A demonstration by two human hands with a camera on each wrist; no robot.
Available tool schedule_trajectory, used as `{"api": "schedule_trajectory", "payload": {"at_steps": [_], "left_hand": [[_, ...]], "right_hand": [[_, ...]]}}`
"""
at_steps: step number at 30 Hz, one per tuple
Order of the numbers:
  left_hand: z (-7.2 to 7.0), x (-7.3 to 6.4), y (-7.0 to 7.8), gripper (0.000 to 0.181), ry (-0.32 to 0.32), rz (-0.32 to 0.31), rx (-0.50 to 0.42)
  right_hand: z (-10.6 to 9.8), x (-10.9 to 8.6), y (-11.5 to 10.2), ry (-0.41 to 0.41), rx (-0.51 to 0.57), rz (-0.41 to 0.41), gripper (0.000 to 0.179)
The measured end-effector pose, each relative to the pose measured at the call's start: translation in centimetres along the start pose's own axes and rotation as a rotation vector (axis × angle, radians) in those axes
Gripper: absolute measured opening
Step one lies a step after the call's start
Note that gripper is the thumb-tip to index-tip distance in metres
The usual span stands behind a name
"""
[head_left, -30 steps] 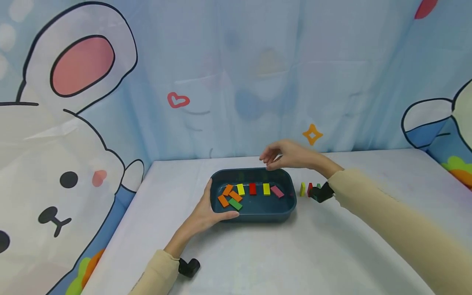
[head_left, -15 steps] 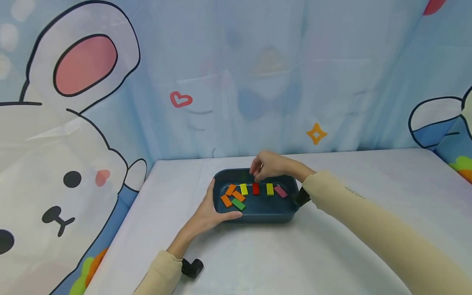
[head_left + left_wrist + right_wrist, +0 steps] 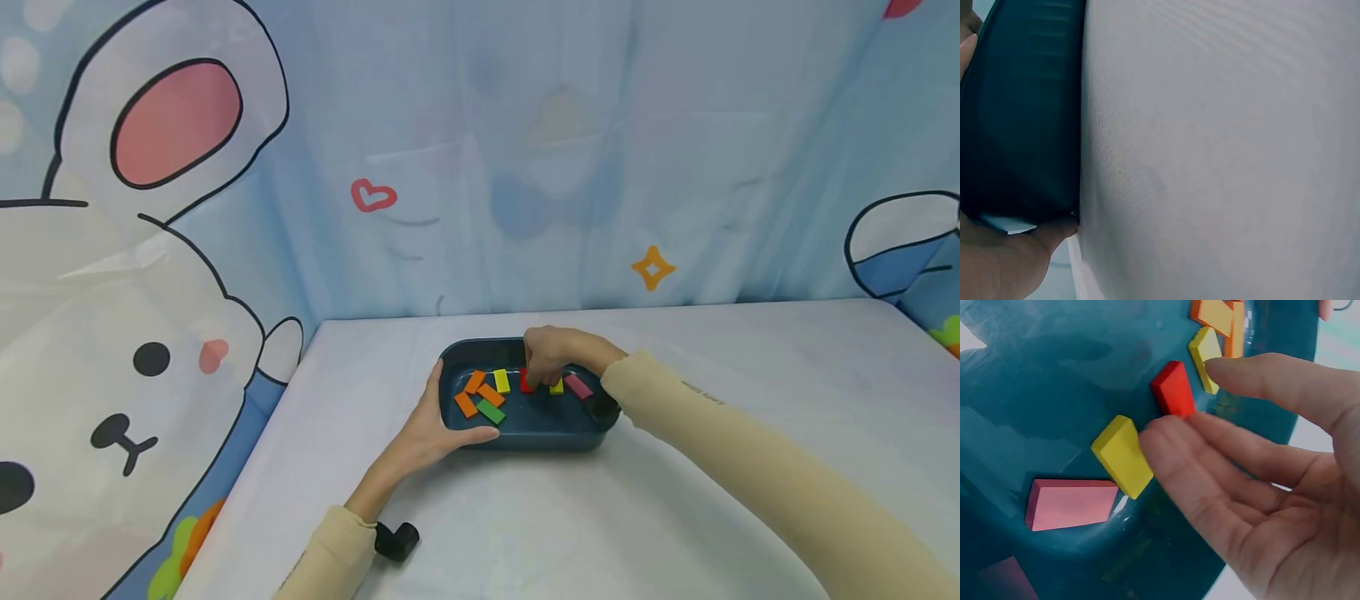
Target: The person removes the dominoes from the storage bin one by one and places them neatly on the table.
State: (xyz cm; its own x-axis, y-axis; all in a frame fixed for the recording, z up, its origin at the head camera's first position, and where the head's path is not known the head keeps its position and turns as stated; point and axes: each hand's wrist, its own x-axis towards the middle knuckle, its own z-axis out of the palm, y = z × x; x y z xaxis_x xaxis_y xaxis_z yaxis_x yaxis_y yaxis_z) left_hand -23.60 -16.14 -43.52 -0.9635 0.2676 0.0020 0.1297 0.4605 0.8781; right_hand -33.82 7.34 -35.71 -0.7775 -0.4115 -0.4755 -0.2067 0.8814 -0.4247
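Note:
A dark teal tray (image 3: 547, 442) holds several small, flat domino-like blocks. My left hand (image 3: 420, 437) grips its left end, thumb along the front wall and fingers round the left side. Inside the tray, my right hand (image 3: 551, 352) reaches down from the back, fingers extended and thumb apart. In the right wrist view its fingertips overlap the near ends of a red block (image 3: 1174, 387) and a yellow block (image 3: 1124, 456); contact is unclear. A pink block (image 3: 1072, 505) lies nearby. Orange blocks (image 3: 466, 405), a green block (image 3: 491, 412) and another yellow block (image 3: 502, 381) lie toward the left.
The tray stands on a white-covered table (image 3: 600, 525), toward its back edge. Behind hangs a light blue printed curtain (image 3: 480, 167). A black wrist camera (image 3: 397, 542) sits on the left wrist. My right sleeve (image 3: 735, 442) crosses the table's right side.
My right hand has come from above the tray's back right rim leftward and down into it. Blocks seen right of the tray earlier are now behind the arm. The left hand keeps its hold.

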Motion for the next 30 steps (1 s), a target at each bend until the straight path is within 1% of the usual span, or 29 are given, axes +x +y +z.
{"api": "schedule_trajectory", "payload": {"at_steps": [3, 5, 9, 15, 19, 23, 26, 28, 30], "left_hand": [[0.0, 0.1, 0.0, 0.137, -0.005, 0.009, -0.009], [-0.1, 0.1, 0.0, 0.136, -0.006, 0.007, -0.008], [-0.1, 0.1, -0.2, 0.137, -0.001, 0.001, -0.004], [0.0, 0.2, -0.4, 0.136, -0.011, 0.005, -0.026], [0.0, 0.2, -0.3, 0.133, -0.007, 0.012, -0.034], [0.0, 0.2, -0.2, 0.131, -0.007, -0.002, -0.028], [0.0, 0.1, -0.2, 0.131, -0.012, -0.007, -0.028], [-0.1, 0.1, -0.3, 0.131, -0.014, 0.001, -0.037], [-0.2, 0.2, -0.4, 0.13, -0.019, 0.018, -0.048]], "right_hand": [[0.2, 0.0, -0.1, -0.031, 0.011, 0.06, 0.02], [0.4, 0.1, -0.2, -0.038, 0.019, 0.076, 0.023], [0.8, 0.6, -0.7, -0.03, 0.015, 0.076, 0.025], [1.3, 1.3, -1.7, -0.026, -0.033, 0.074, 0.026], [1.6, 1.5, -2.1, 0.001, -0.056, 0.068, 0.029], [2.0, 1.7, -2.5, 0.033, -0.113, 0.027, 0.028], [2.3, 1.8, -2.8, 0.058, -0.179, -0.018, 0.019], [2.5, 1.9, -3.1, 0.073, -0.221, -0.048, 0.014], [2.6, 2.0, -3.3, 0.087, -0.247, -0.071, 0.012]]}}
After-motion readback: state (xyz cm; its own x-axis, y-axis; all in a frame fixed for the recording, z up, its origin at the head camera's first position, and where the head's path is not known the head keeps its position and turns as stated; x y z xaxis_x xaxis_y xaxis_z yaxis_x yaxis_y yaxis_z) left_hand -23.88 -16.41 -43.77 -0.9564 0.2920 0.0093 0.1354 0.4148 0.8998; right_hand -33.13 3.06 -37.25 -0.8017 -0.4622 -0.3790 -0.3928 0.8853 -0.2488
